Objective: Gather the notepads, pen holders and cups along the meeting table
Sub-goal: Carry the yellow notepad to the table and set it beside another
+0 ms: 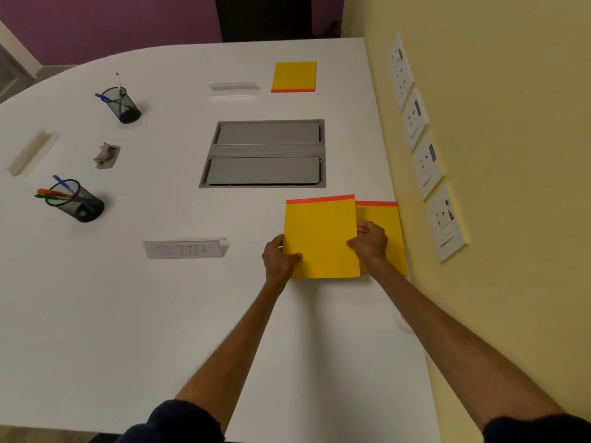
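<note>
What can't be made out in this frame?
Head view:
- Lower notepad: partly covered by the top notepad and right hand.
- Name card: writing blurred.
- Grey object at left: too blurred to identify.

I see: counter smooth, matt; notepad matt paper; near pen holder black metal mesh; cable hatch matt grey metal; name stand clear glossy plastic.

A grey two-lidded hatch is set into the white worktop. Nearer than the hatch and to its left a name card is stood; beyond the hatch, a clear stand. Left of the hatch a small grey object is seen, and farther left a second stand. Right of the hatch, sockets are fixed to the wall.
</note>
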